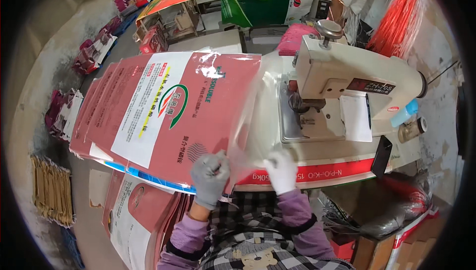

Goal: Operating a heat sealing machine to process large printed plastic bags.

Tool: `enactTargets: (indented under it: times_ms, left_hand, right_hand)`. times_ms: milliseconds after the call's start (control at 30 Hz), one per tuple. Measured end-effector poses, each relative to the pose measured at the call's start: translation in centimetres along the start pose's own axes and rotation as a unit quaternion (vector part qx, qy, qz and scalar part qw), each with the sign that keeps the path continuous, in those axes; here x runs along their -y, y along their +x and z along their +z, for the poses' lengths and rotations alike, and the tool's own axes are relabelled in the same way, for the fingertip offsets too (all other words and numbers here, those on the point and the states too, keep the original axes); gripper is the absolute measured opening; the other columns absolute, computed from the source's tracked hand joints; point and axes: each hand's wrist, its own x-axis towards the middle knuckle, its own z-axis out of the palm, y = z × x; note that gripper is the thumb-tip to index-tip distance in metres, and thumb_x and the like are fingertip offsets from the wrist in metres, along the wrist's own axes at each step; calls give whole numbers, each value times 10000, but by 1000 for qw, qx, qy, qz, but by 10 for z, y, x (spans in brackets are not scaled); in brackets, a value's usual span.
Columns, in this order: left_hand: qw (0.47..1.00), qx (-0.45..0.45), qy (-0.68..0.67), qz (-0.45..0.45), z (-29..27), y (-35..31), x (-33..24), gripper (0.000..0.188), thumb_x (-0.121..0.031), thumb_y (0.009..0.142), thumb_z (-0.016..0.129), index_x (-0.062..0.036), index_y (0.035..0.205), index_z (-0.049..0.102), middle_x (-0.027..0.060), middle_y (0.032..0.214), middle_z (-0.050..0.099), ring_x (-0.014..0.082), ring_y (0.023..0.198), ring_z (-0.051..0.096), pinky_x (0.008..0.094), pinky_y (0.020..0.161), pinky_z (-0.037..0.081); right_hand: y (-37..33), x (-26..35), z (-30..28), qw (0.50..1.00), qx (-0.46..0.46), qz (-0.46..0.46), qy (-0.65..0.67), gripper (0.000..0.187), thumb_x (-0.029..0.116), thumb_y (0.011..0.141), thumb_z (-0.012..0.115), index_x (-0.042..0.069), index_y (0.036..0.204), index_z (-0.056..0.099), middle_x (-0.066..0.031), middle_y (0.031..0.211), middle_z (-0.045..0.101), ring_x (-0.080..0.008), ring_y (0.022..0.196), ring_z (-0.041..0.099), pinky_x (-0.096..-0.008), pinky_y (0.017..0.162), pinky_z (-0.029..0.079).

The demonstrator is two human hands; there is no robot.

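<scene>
A pile of red and white printed sacks [208, 101] lies on the work table, fanned out toward the left. My left hand [210, 176], in a grey glove, is closed at the near right corner of the top sack. From that sack's right edge a clear plastic liner [241, 153] sticks out, creased and partly see-through. My right hand [281, 171], in a white glove, pinches the liner's near end, just off the table's front edge. Its fingertips are slightly blurred. To the right of the sacks stands a cream sewing machine [357, 71] with a metal bed plate [292, 128].
A white paper [355, 118], a black phone [382, 156], a glass jar [412, 130] and a blue bottle [404, 113] sit around the machine. Red strands [399, 17] hang behind it. More sacks [134, 220] lie below the table at left. Pink folded material [296, 39] is at the back.
</scene>
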Motion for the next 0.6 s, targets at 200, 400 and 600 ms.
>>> enactTargets:
  times_ms: [200, 400, 600]
  left_hand:
    - [868, 77, -368, -325, 0, -23, 12, 71, -40, 877, 645, -10, 936, 672, 85, 947, 654, 162, 899, 606, 290, 811, 475]
    - [901, 375, 200, -83, 7, 5, 35, 243, -139, 872, 635, -47, 1097, 642, 172, 1011, 643, 200, 895, 622, 313, 793, 502]
    - [896, 290, -124, -313, -31, 37, 40, 304, -287, 843, 656, 10, 902, 631, 150, 723, 648, 292, 610, 589, 378, 613, 485]
  right_hand:
    - [12, 79, -19, 864, 259, 101, 420, 185, 150, 777, 761, 30, 845, 637, -91, 801, 657, -197, 741, 650, -318, 676, 518]
    - [0, 77, 15, 896, 183, 24, 404, 101, 65, 806, 708, 6, 827, 629, -63, 805, 657, -148, 729, 640, -287, 697, 514]
    - [6, 82, 19, 882, 302, -125, 340, 395, 317, 914, 591, 39, 1193, 631, -135, 987, 593, -298, 926, 575, -369, 810, 455]
